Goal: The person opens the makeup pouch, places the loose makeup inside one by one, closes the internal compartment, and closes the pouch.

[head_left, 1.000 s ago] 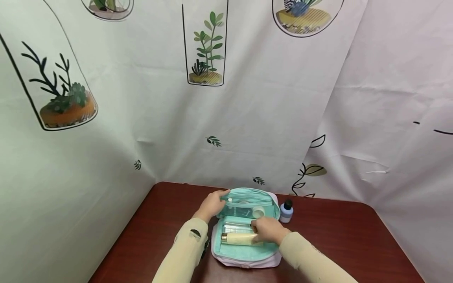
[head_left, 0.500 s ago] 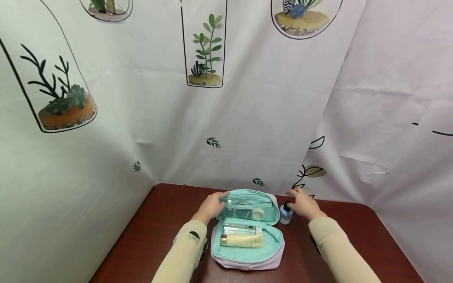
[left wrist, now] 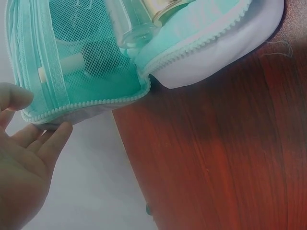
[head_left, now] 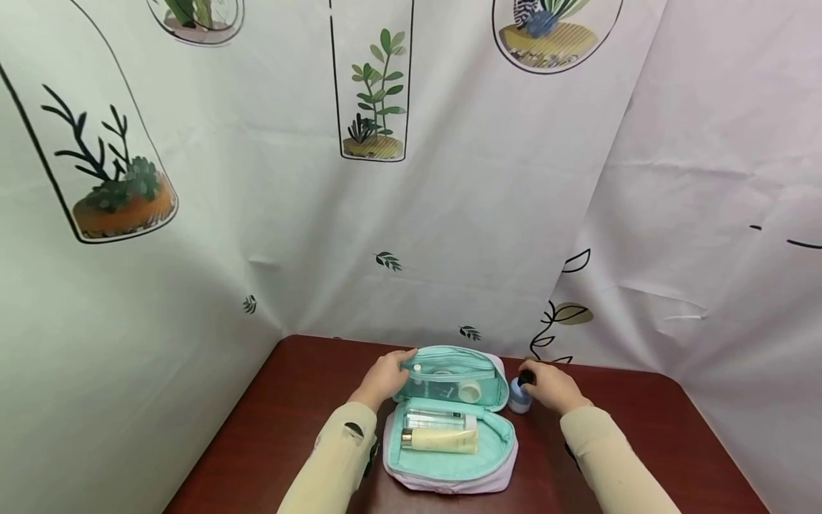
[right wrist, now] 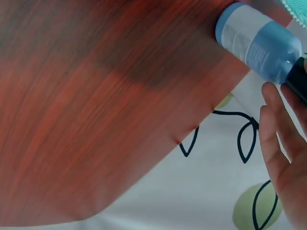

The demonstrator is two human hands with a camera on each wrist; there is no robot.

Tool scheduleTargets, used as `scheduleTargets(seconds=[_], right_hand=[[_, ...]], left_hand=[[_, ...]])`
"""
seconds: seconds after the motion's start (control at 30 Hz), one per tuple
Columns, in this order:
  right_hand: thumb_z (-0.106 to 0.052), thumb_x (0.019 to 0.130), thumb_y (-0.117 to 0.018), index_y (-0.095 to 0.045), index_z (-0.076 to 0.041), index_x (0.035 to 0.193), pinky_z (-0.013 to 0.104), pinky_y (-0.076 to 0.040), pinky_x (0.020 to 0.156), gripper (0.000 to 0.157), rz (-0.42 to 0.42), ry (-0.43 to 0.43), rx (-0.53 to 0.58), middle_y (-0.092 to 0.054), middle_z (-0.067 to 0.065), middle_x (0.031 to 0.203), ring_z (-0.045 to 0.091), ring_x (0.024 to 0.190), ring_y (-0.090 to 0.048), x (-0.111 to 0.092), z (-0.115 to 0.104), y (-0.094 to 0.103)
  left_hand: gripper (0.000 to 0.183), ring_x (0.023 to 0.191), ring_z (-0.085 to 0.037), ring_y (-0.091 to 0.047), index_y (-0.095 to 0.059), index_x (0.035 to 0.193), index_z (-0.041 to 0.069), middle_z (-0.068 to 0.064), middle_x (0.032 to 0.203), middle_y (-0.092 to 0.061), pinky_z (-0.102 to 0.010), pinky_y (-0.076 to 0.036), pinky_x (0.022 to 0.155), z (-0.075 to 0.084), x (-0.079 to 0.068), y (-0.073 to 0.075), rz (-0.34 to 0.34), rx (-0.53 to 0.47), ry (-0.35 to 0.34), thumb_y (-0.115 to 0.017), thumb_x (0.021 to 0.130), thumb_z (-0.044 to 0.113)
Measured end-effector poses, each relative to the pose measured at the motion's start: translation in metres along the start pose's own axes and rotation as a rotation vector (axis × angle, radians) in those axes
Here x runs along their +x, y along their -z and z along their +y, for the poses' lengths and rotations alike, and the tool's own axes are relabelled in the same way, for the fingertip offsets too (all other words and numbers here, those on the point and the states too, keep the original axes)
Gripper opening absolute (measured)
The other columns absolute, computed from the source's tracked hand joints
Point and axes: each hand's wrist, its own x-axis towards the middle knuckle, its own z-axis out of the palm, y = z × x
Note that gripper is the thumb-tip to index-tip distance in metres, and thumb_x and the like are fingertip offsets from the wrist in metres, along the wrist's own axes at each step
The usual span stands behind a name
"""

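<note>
A toiletry bag (head_left: 449,469), lilac outside and teal inside, lies unzipped with its mesh-pocketed lid (head_left: 432,390) folded back. My left hand (head_left: 383,376) pinches the lid's left edge, thumb inside and fingers beneath, as the left wrist view shows. A pale yellow tube (head_left: 443,440) with a gold cap and a clear bottle (head_left: 433,419) lie in the lower half. Just right of the lid, a blue bottle (right wrist: 261,43) with a black cap (head_left: 527,377) stands on the table. My right hand (head_left: 552,385) holds it by the cap; the cap's top is out of the right wrist view.
The dark red wooden table (head_left: 616,435) reaches to a white cloth backdrop (head_left: 449,214) printed with plants. Behind the lid's mesh sit a white round item (head_left: 469,390) and a small white-tipped item (left wrist: 72,63).
My right hand has left the yellow tube in the bag, moved right over the blue bottle and come down to grip its black cap. The left hand stays on the lid.
</note>
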Motion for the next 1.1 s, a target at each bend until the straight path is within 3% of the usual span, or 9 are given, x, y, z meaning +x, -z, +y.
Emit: scheduleTargets(seconds=[0.17,0.37,0.53,0.63,0.73,0.83,1.1], right_hand=[[-0.022,0.062,-0.066,-0.049,-0.015,0.076,0.032,-0.035,0.048,0.022,-0.047,-0.030,-0.066,-0.048,-0.002,0.063,0.013,0.055,-0.044,-0.002,-0.003,0.005],[-0.023,0.062,-0.062,-0.047,-0.019,0.063,0.029,-0.030,0.045,0.015,-0.172,0.008,-0.145,-0.043,-0.004,0.056,0.012,0.050,-0.039,-0.005,-0.025,0.028],[-0.021,0.067,-0.059,-0.049,-0.014,0.062,0.027,-0.032,0.045,0.013,-0.296,0.087,-0.008,-0.045,-0.002,0.055,0.011,0.047,-0.040,-0.004,-0.064,0.055],[-0.019,0.068,-0.059,-0.050,-0.013,0.066,0.026,-0.036,0.044,0.011,-0.409,0.157,0.107,-0.049,-0.001,0.057,0.010,0.045,-0.043,-0.007,-0.084,0.058],[-0.015,0.068,-0.060,-0.051,-0.011,0.071,0.029,-0.041,0.042,0.011,-0.517,0.205,0.212,-0.052,0.002,0.057,0.013,0.043,-0.049,-0.012,-0.102,0.050],[-0.013,0.069,-0.061,-0.049,-0.011,0.074,0.028,-0.041,0.040,0.013,-0.567,0.252,0.256,-0.053,0.001,0.056,0.015,0.044,-0.053,-0.017,-0.114,0.034],[-0.014,0.065,-0.064,-0.046,-0.015,0.071,0.021,-0.037,0.041,0.019,-0.511,0.401,0.191,-0.047,-0.008,0.056,0.006,0.045,-0.048,-0.025,-0.127,-0.014]], left_hand=[[0.046,0.033,-0.010,-0.025,-0.039,0.124,0.030,-0.004,0.129,-0.033,-0.026,-0.032,0.036,0.001,-0.001,0.000,0.002,0.014,0.001,-0.044,0.084,0.009],[0.046,0.033,-0.011,-0.025,-0.039,0.125,0.029,-0.005,0.130,-0.032,-0.026,-0.032,0.036,0.001,-0.001,-0.001,-0.005,0.016,0.003,-0.044,0.084,0.009],[0.046,0.033,-0.011,-0.025,-0.038,0.124,0.032,-0.003,0.130,-0.031,-0.026,-0.032,0.035,0.001,0.002,0.000,-0.006,0.013,0.015,-0.043,0.084,0.009],[0.046,0.033,-0.011,-0.025,-0.038,0.125,0.032,-0.003,0.130,-0.031,-0.026,-0.032,0.035,0.000,0.003,0.000,-0.011,0.012,0.023,-0.043,0.084,0.009],[0.046,0.032,-0.011,-0.025,-0.039,0.124,0.032,-0.003,0.130,-0.032,-0.026,-0.031,0.034,0.000,0.002,0.001,-0.005,0.015,0.023,-0.043,0.084,0.009],[0.045,0.032,-0.011,-0.024,-0.039,0.125,0.030,-0.002,0.129,-0.033,-0.026,-0.031,0.034,0.001,0.002,0.001,0.003,0.021,0.022,-0.043,0.084,0.010],[0.046,0.032,-0.011,-0.024,-0.040,0.123,0.032,-0.005,0.129,-0.034,-0.026,-0.032,0.035,0.002,-0.001,0.001,0.005,0.023,0.019,-0.043,0.083,0.009]])
